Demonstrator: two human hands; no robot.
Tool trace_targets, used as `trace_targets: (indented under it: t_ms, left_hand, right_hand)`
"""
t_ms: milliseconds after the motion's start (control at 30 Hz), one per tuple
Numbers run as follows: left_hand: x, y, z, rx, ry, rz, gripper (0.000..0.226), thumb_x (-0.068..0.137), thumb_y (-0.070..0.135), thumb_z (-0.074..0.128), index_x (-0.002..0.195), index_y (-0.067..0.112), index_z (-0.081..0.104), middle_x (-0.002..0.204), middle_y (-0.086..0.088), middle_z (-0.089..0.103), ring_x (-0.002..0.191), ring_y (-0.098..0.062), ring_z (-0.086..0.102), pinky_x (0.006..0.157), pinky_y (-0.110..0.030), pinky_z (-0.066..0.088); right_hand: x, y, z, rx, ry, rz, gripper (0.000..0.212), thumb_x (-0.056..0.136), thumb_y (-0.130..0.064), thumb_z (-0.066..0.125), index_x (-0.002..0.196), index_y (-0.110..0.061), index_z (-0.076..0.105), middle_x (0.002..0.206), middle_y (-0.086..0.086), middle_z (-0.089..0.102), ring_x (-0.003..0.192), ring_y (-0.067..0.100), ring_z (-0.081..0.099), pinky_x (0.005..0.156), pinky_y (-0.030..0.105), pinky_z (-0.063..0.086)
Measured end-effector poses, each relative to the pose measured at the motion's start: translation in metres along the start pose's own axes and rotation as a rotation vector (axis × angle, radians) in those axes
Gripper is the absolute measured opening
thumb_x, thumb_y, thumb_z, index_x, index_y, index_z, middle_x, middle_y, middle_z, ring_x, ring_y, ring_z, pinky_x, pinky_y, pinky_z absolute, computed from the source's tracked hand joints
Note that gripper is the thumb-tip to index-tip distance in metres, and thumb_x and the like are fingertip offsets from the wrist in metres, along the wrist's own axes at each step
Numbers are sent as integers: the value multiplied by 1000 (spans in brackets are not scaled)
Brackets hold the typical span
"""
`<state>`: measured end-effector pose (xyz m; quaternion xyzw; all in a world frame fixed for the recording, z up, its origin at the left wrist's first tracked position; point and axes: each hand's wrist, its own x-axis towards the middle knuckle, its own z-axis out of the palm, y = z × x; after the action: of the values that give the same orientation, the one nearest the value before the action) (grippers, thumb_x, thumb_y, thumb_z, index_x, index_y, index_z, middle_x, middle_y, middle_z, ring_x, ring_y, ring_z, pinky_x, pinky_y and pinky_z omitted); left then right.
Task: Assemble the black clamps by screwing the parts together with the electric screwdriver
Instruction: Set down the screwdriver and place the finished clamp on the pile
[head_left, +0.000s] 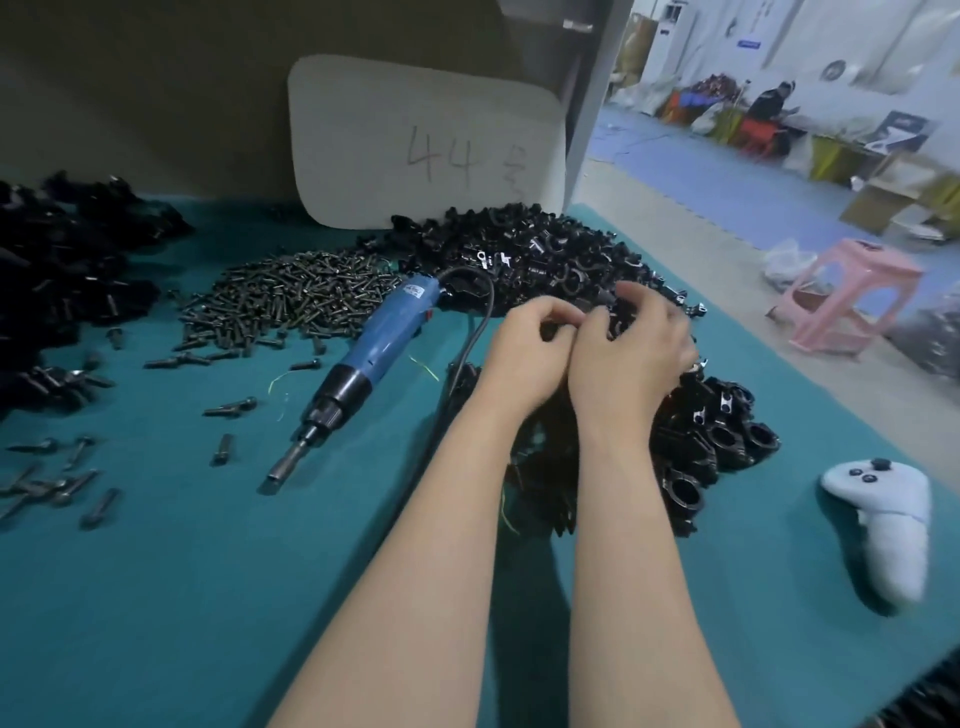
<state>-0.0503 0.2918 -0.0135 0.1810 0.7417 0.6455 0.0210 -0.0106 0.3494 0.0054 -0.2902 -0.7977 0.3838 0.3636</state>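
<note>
A big heap of black clamp parts lies at the back right of the teal table. My left hand and my right hand are side by side at the heap's near edge, fingers curled round small black clamp pieces held between them. The blue electric screwdriver lies on the table left of my hands, tip toward me, with its black cable looping back past my left wrist. A pile of dark screws sits behind the screwdriver.
More black clamps are piled under and right of my right forearm. Another black heap fills the far left. Loose screws lie at the left. A white controller rests at the right edge. A white board leans behind.
</note>
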Motion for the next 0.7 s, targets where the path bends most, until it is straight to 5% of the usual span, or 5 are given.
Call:
trace_targets:
  t_ms: [133,233,367,533,700]
  left_hand:
    - [-1,9,-32,-240,314,-103,26,92,3,50,79,22,62,88,-2,68,86,-19,64,84,-37,54]
    - [-5,10,-69,-431,541,-162,24,94,2,48,82,19,61,101,-9,68,100,-26,65,94,-41,52]
    - [-23,-4,-143,-512,899,-206,17,96,6,47,91,20,55,101,-4,62,86,-15,57,85,-35,50]
    - [-57,-23,-231,-580,1266,-198,15,97,8,42,105,15,53,108,-6,59,87,-13,54,85,-33,48]
    - [-79,-29,-281,-549,1411,-198,14,97,13,43,106,20,51,122,-11,61,118,-28,57,103,-44,46]
  right_hand:
    - [-21,-33,19,176,-22,-149,27,93,-14,51,119,-17,59,128,3,49,127,21,34,105,29,26]
    - [-40,-55,44,290,-171,-230,23,93,-11,51,114,-12,60,115,3,58,108,17,51,97,26,38]
    - [-82,-88,94,392,-480,-267,17,93,-8,51,105,-10,63,87,-10,57,74,-1,52,71,3,36]
    - [-147,-125,159,264,-851,-403,23,93,-12,53,112,-14,65,95,-5,60,93,13,56,73,11,32]
    - [-197,-153,205,7,-1151,-622,49,95,-18,50,142,-25,41,137,13,46,124,31,44,103,42,37]
